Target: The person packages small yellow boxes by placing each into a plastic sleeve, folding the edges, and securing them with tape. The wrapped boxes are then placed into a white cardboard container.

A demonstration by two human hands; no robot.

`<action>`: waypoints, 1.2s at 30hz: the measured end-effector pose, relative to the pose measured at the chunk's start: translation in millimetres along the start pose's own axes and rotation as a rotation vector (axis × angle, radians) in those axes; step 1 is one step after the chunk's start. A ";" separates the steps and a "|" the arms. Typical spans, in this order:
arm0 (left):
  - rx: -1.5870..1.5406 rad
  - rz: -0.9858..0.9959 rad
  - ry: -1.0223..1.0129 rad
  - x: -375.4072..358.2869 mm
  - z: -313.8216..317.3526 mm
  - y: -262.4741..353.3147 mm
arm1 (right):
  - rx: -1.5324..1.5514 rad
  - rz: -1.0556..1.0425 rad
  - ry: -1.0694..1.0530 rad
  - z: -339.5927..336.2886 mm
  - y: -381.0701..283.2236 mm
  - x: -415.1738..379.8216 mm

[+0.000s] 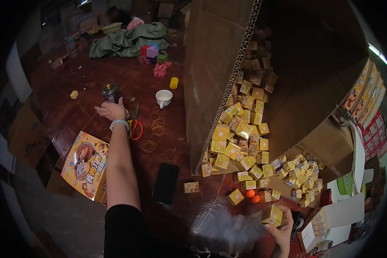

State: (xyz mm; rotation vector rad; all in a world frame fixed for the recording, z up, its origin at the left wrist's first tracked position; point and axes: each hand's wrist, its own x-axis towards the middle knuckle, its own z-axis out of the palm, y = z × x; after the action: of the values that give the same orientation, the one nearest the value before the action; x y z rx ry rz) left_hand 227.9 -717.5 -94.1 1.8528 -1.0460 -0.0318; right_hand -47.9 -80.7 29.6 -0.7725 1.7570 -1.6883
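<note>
My left hand reaches far out over the dark red table, fingers spread, beside red-handled scissors and just below a small metal-topped jar. It holds nothing that I can see. My right hand is low at the near edge, closed on a small yellow box. A large tipped cardboard carton spills several such yellow boxes onto the table. Rubber bands lie scattered near the scissors.
A black phone lies face down near me. A white cup, a yellow cap, coloured blocks and green cloth sit farther out. A printed yellow toy box is at left. Clear plastic bags lie in front.
</note>
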 end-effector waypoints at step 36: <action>-0.643 0.812 -0.647 -230.3 -226.5 161.7 | 0.215 -0.083 -0.199 -43.5 11.9 -73.4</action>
State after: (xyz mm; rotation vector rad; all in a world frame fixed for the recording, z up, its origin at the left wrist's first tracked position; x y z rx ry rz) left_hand 77.9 -424.8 55.3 0.7476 -1.8987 -0.4506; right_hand -31.6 3.4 20.2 -0.8908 1.4007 -1.7545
